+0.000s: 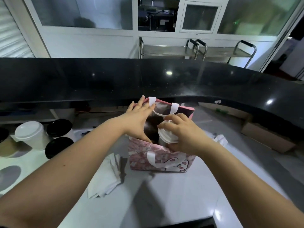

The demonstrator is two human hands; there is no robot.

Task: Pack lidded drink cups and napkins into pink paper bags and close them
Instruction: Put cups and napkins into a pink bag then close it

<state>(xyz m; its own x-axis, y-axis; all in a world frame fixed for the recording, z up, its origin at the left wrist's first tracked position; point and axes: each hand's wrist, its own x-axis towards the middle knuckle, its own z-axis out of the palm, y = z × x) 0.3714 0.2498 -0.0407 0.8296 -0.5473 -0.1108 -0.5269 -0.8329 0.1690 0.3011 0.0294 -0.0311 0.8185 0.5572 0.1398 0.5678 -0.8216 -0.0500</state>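
Observation:
A pink paper bag (162, 159) with white handles and a rabbit print stands open in the middle of the white counter. My left hand (139, 118) lies flat with straight fingers across the bag's mouth, fingertips at the far rim and thumb inside, spreading it. My right hand (185, 134) grips a white-lidded cup (166, 134) tilted in the bag's mouth, its body hidden inside. A stack of white napkins (107, 176) lies on the counter left of the bag.
At the left stand a white-lidded cup (30, 134), two black-lidded cups (59, 128) and a brown cup (5, 147). A crumpled white paper (219, 140) lies right of the bag. A raised black bar top (148, 79) runs behind. A cardboard box (266, 139) sits right.

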